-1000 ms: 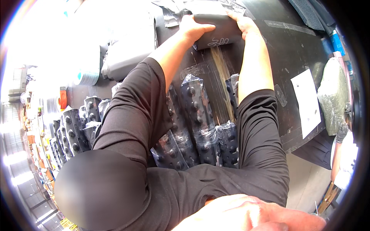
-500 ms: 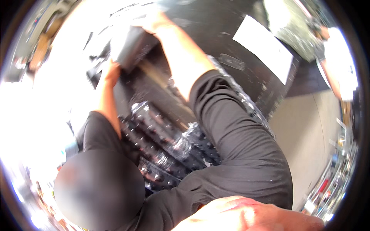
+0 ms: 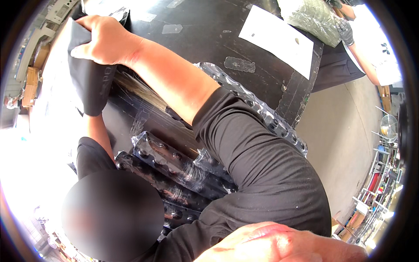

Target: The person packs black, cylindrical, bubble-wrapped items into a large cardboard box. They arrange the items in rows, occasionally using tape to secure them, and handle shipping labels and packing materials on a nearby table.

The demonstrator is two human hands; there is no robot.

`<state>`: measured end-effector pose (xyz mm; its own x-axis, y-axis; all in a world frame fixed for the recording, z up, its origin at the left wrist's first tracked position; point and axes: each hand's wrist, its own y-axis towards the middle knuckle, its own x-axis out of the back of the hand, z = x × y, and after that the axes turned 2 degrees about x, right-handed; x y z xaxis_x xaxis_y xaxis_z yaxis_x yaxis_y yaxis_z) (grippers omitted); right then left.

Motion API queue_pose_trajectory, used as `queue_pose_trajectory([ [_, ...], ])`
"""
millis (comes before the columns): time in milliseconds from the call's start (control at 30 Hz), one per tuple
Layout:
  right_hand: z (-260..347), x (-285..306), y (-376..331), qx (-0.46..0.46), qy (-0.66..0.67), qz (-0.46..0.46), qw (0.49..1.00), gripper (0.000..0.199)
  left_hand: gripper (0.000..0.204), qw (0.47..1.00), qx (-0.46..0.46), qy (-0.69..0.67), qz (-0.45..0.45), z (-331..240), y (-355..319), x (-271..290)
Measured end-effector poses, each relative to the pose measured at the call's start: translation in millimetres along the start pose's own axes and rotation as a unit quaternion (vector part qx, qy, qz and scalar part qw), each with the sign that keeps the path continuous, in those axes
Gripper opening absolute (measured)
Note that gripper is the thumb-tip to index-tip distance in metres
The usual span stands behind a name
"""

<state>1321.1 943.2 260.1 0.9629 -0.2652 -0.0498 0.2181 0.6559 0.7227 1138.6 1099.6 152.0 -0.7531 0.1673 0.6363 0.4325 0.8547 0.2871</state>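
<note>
At the far left, my right hand [image 3: 107, 41] is closed on the upper part of a dark, flexible plastic sheet [image 3: 89, 81] with pale print on it, possibly a bag. The sheet hangs down toward my left forearm [image 3: 97, 131]. It covers my left hand, so those fingers cannot be made out. Close to my body, several long black rolls [image 3: 172, 163] in clear bubbled wrap lie side by side on the dark table [image 3: 200, 28]. Another wrapped length [image 3: 257, 102] runs past the outer side of my right arm.
A white paper sheet [image 3: 277, 41] lies on the table's far right. Beyond it, a co-worker's gloved hand [image 3: 345, 31] touches a greenish package [image 3: 312, 17] in clear plastic. Pale floor [image 3: 336, 113] borders the table, with cluttered racks [image 3: 371, 192] at the right. Strong glare washes out the left.
My right hand and the dark sheet have moved left and closer to me. My left hand, visible on the sheet's lower edge before, is now behind it.
</note>
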Motion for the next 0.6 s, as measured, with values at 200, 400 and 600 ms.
queue_pose_trajectory([
  [200,60,-21,-7,0.093,0.084,-0.105,0.987,0.040,0.049,0.984,0.080,0.118,0.108,6,15,13],
  [400,114,-10,-17,0.198,0.057,-0.217,0.954,0.031,0.047,0.967,0.098,0.179,0.155,16,0,17],
  [600,176,41,-28,0.237,0.078,-0.373,0.894,0.045,0.046,0.950,0.080,0.233,0.192,-2,-43,13],
])
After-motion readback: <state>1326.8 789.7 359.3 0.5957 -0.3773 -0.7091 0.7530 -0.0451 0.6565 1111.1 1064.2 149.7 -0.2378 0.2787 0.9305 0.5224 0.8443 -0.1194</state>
